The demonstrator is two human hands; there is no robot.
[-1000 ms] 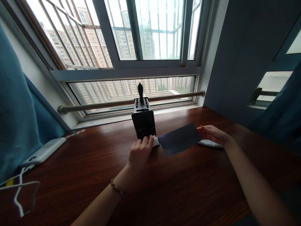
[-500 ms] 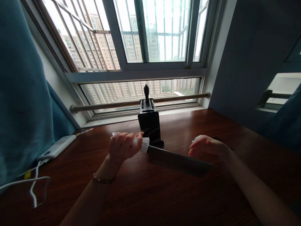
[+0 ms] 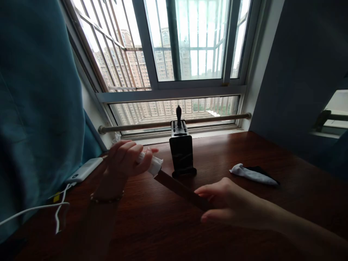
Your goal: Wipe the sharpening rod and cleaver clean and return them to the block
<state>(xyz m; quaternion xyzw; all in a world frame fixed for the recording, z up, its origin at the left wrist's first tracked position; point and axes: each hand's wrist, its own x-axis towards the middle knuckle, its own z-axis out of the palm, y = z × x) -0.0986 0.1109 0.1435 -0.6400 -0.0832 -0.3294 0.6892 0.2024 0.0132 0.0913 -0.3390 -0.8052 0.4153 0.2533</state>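
My left hand (image 3: 126, 159) is closed round the white-wrapped handle (image 3: 153, 165) of a broad kitchen knife (image 3: 179, 190). Its dark blade slants down to the right above the table. At the far end of the blade is my right hand (image 3: 224, 203), index finger along the upper edge and thumb below, with the other fingers partly hidden. Just behind the knife stands a black knife block (image 3: 181, 154), with one dark-handled tool (image 3: 178, 115) upright in its top. A white cloth-like bundle (image 3: 254, 174) lies right of the block, beside something flat and dark.
The brown wooden table (image 3: 152, 224) reaches to a barred window with a horizontal rail (image 3: 141, 127). At left, a white power strip (image 3: 85, 169) and its white cable (image 3: 63, 206) lie by the blue curtain (image 3: 40, 108). A dark wall (image 3: 293, 83) rises on the right.
My right hand has moved left and down to the blade's end, uncovering the white bundle on the table. My left hand has shifted left with the knife, and the view has turned slightly.
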